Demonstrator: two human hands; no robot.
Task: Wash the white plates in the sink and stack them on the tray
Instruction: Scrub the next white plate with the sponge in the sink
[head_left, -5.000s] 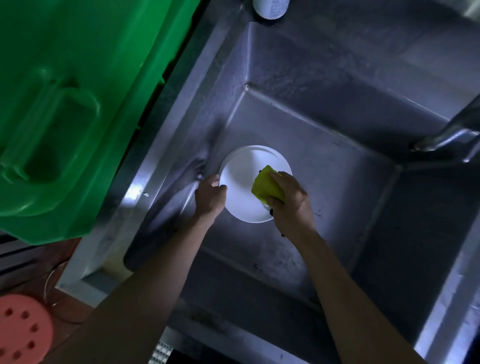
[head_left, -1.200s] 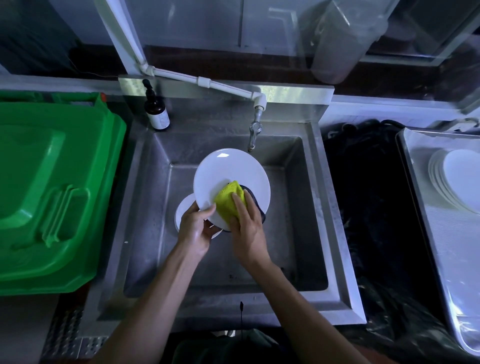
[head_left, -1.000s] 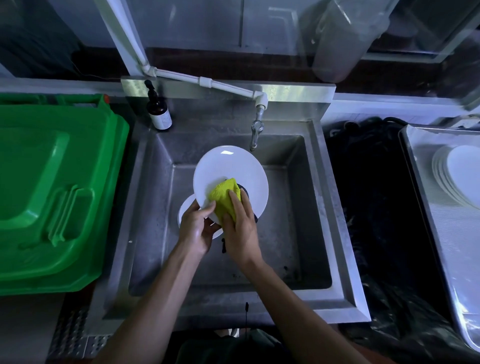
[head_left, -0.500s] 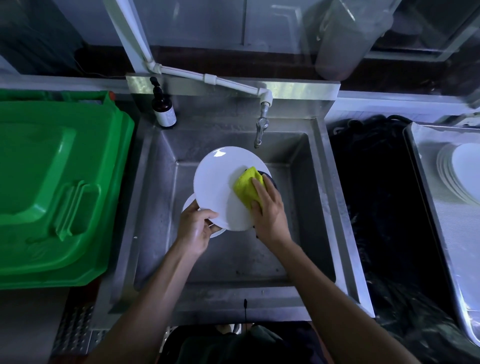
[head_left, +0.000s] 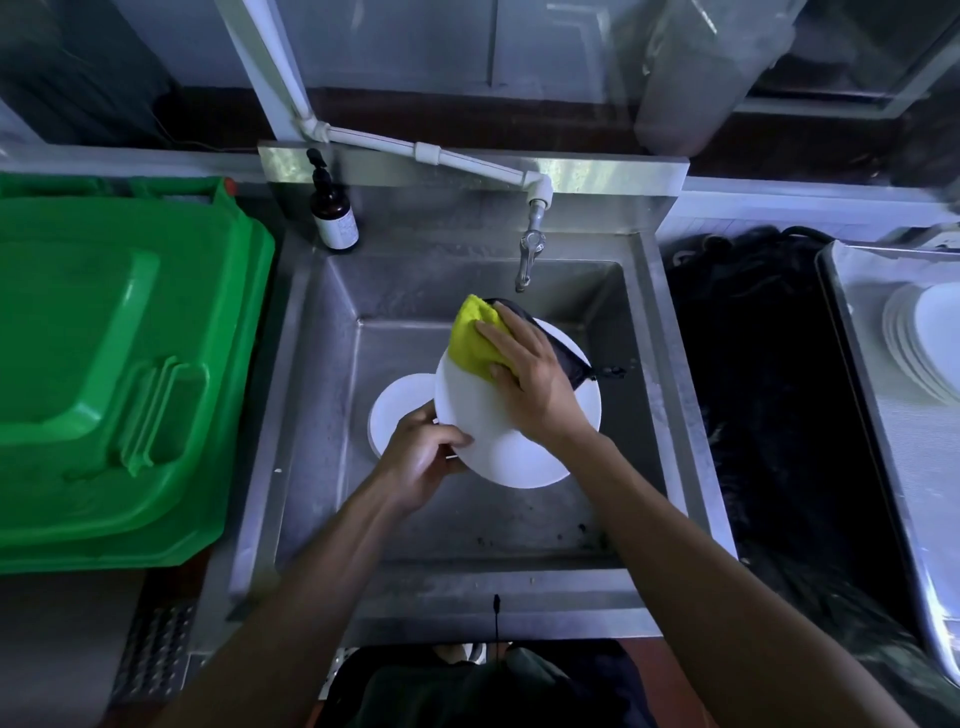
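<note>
Since the earlier frame, right hand (head_left: 537, 382) has slid the sponge (head_left: 475, 340) to the plate's (head_left: 511, 449) far edge; fingers flat on it. Left hand (head_left: 423, 460) pinches the rim. Scrubbing step; rinsing under the tap (head_left: 530, 254) likely comes next.

green bin lid (head_left: 119, 374) left of basin | brown pump bottle (head_left: 334, 210) back-left ledge | tap (head_left: 530, 249) | black bag (head_left: 769, 395) right

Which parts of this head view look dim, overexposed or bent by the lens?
Head view: dim overall; the held plate and the stacked plates on the tray blow out white; the green bin and sink edges bow from wide-angle distortion.
</note>
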